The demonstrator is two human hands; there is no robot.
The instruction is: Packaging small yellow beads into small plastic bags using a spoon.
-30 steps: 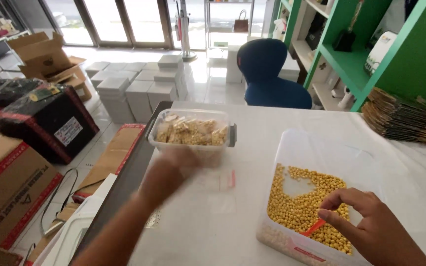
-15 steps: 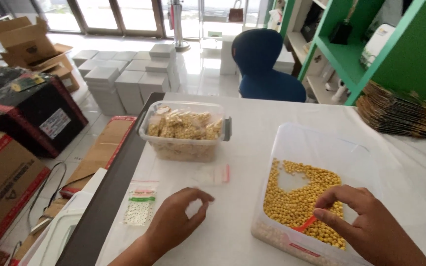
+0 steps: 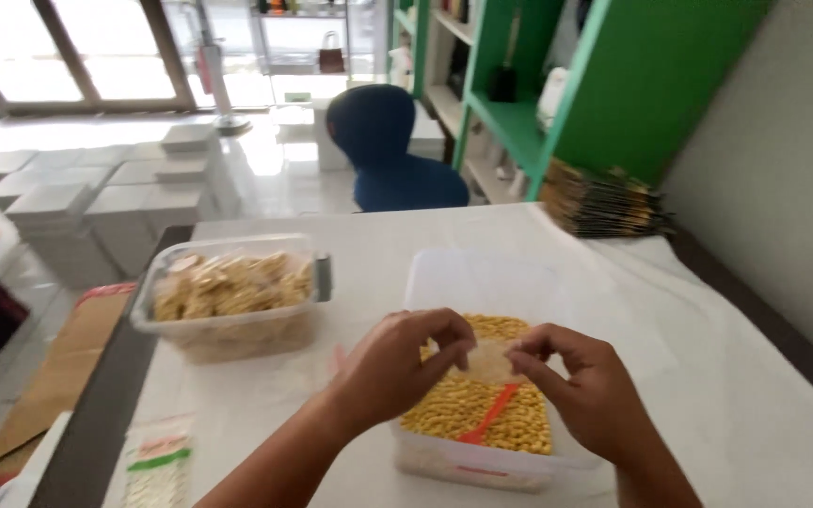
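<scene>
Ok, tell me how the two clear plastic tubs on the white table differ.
The clear plastic tub on the left holds small filled packets piled to its rim; the clear plastic tub under the hands holds loose yellow beads and an orange scoop. The left one has a grey clip at its end and looks smaller. Both stand lidless on the white table.

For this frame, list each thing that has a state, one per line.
Small clear bag: held over the tub between both hands.
Left hand: pinching the bag's left edge.
Right hand: pinching the bag's right edge.
Clear tub: lid off, partly filled with yellow beans.
Orange scoop: lying in the beans, unheld.
Second clear container: open, full of filled packets.
Blue chair: unoccupied.
</scene>
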